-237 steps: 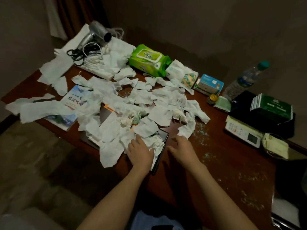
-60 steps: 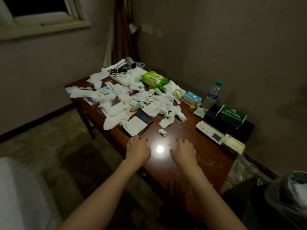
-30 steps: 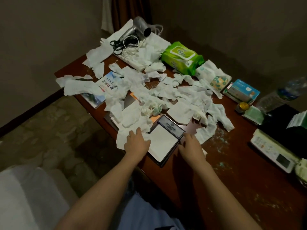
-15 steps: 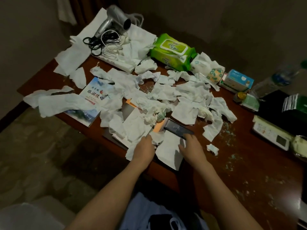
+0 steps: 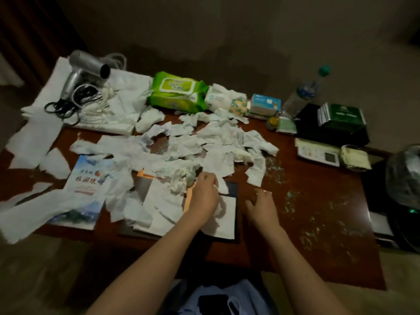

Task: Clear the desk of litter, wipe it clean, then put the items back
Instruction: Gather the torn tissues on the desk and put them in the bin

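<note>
Dozens of torn and crumpled white tissue scraps [image 5: 193, 144] lie scattered over the left and middle of the dark red-brown desk [image 5: 318, 223], heaped thickest near its middle. The left hand [image 5: 204, 196] is down among them at the near edge of the heap, fingers curled, pinching a white scrap against the thumb; its knuckles sit just beside a greenish-stained wad [image 5: 188, 176]. Under that hand lies a dark folder [image 5: 231, 189] with a white sheet on it, and an orange edge of another cover shows beside the wrist. The right hand [image 5: 261, 208] is just to the right of the folder, over bare wood, fingers spread and loosely bent, holding nothing; whether the fingertips touch the desk I cannot tell.

Left of the heap a travel booklet [image 5: 88, 178] lies half buried under paper. At the far left corner a silver hair dryer [image 5: 84, 71] rests with its black cord coiled on a folded white towel [image 5: 127, 92]. Along the back edge stand a green wet-wipe pack [image 5: 177, 92], a soft tissue pack [image 5: 227, 101], a small blue box [image 5: 264, 104] and a clear water bottle [image 5: 302, 94] with a teal cap. Further right, a green packet sits on a black box [image 5: 329, 130], and a white remote-like device [image 5: 318, 153] lies near it. Pale green flecks speckle the wood on the right. A bin with a clear liner [image 5: 406, 178] stands beyond the desk's right end.
</note>
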A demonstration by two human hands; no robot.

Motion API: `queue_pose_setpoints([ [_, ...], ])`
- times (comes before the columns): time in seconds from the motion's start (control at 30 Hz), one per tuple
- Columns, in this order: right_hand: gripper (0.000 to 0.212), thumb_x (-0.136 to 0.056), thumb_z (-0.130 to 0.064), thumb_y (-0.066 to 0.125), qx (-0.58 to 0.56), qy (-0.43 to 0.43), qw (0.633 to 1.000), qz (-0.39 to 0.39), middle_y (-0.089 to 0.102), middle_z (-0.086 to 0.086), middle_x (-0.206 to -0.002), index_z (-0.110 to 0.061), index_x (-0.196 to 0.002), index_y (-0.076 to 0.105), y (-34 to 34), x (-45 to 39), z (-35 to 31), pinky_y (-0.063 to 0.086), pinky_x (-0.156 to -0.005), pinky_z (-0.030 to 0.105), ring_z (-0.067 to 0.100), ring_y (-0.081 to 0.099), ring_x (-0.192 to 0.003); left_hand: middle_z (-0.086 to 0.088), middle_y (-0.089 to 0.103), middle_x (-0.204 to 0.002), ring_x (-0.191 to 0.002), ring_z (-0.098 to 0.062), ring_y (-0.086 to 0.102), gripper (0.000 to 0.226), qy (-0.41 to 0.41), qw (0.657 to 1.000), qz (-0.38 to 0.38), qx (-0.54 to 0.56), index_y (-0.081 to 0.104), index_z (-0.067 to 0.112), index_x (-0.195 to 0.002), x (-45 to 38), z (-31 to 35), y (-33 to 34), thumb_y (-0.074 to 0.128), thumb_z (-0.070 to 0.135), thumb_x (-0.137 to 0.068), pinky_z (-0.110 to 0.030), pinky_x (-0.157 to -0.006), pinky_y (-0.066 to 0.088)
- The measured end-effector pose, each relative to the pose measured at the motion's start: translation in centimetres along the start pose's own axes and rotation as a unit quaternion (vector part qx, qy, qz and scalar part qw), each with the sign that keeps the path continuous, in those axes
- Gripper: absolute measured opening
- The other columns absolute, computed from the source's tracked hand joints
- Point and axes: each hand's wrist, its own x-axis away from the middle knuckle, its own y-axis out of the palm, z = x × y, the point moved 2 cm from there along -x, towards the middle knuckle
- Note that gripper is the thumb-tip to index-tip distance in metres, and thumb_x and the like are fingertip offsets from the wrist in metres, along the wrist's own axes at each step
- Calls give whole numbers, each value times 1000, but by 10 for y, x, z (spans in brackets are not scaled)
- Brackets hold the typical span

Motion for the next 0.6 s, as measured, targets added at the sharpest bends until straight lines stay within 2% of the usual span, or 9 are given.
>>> queue_pose_setpoints([
  [0.1, 51, -93, -25, 58, -11, 73, 997, 2, 36, 17, -139, -8, -137, 39, -10, -19, 27, 42, -96, 37, 33, 49, -119, -10, 46, -83, -76, -23, 44, 20, 17, 998, -61, 1, 48, 8, -79, -15, 25, 21, 40, -9, -84, -30, -58, 20],
  [0.23, 69, -92, -26, 61, -22, 89, 995, -26, 23, 18, -146, -14, -147, 23, -12, -46, 39, 40, -101, 41, 37, 44, -126, -9, 42, -87, -79, -19, 41, 15, 11, 997, -66, -33, 43, 10, -81, -27, 41, 45, 38, 4, -94, -26, -63, 23],
  [0.3, 77, -91, -24, 62, -25, 61, 997, -43, 16, 17, -150, -19, -151, 14, -11, -58, 38, 41, -100, 41, 38, 44, -126, -6, 39, -87, -79, -20, 42, 14, -10, 997, -63, -44, 40, 9, -81, -33, 43, 53, 40, 12, -95, -27, -65, 25],
  [0.37, 81, -91, -20, 62, -4, 5, 999, -45, 8, 15, -155, -23, -152, 8, -7, -71, 35, 44, -98, 40, 38, 44, -126, -5, 41, -89, -81, -19, 42, 15, -35, 997, -54, -44, 47, 9, -86, -41, 42, 59, 47, 22, -94, -29, -69, 30],
  [0.47, 86, -90, -4, 56, 26, -76, 995, -56, -1, 6, -160, -28, -153, 1, -4, -91, 33, 48, -83, 34, 32, 48, -121, -9, 49, -98, -90, -23, 51, 21, -48, 996, -39, -63, 56, 6, -99, -53, 41, 66, 54, 25, -91, -30, -74, 38],
  [0.53, 87, -89, 4, 51, 36, -102, 991, -79, 2, 5, -160, -29, -153, 2, -4, -100, 34, 49, -82, 34, 32, 48, -120, -10, 53, -104, -95, -25, 54, 15, -59, 995, -32, -70, 56, 7, -101, -60, 43, 70, 53, 19, -92, -30, -75, 40],
  [0.6, 82, -88, 8, 48, 35, -115, 988, -92, 16, 9, -156, -26, -153, 12, -4, -106, 35, 48, -89, 37, 32, 47, -122, -8, 57, -103, -95, -23, 57, 13, -73, 996, -24, -51, 56, 11, -100, -69, 46, 75, 55, 21, -93, -31, -75, 43],
])
